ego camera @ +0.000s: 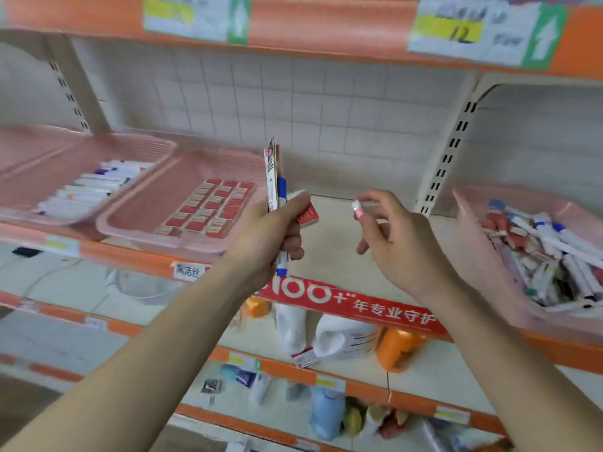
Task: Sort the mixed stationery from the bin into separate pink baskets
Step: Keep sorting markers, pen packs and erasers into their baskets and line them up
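Head view: the left hand [262,231] grasps with its fingers [292,241] a blue marker [281,190], a flat packet [270,171] and a red eraser [307,217]; the right hand [403,246] pinches a small white piece [357,207] near the bin [470,230] on the shelf [339,256].

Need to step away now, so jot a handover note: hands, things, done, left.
Left hand grips a marker, a pack and an eraser.
Right hand pinches a white-tipped item, too blurred to name.
Done: marker basket and eraser basket, at left, are partly filled.
Bin, at right, holds a mixed heap.
Left: place what is held, then sort the bin.
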Available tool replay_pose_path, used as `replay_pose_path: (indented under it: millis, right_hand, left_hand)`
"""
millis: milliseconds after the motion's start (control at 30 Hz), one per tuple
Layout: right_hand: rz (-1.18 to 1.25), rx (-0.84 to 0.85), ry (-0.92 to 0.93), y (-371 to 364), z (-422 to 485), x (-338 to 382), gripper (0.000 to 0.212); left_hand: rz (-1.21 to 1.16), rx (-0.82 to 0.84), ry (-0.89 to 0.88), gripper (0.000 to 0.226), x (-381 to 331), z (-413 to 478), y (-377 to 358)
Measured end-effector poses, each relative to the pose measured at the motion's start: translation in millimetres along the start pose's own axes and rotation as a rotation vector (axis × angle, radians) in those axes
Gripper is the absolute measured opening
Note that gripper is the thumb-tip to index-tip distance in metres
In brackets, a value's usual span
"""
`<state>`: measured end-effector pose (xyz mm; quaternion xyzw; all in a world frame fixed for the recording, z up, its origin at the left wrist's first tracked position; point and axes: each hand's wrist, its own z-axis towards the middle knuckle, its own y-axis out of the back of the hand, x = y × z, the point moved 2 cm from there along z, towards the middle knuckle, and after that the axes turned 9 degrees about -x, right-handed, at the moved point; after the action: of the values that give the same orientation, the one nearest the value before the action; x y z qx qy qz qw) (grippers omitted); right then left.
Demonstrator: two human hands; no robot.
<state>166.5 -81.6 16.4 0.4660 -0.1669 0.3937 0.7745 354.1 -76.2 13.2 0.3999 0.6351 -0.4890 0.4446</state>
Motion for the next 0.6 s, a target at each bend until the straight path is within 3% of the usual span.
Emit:
replay_pose_path:
  millis: [233,400,600]
  right_hand:
    - [0.096,0.080,-0.004,-97.4,1.3,89.0,0.045]
    - [0.159,0.109,0.052,-130.6,11.3,120.2,0.024]
    - [0.253,0.081,0.157,-157.7,35.9,115.6,0.028]
  left_hand:
    - [-0.072,-0.121,0.014,0.040,-33.0,-5.3,129.8]
    - [-0.081,-0.141,0.034,0.041,-44.0,0.7,174.2]
    - [-0.081,-0.167,0.052,0.036,-48.3,24.9,188.8]
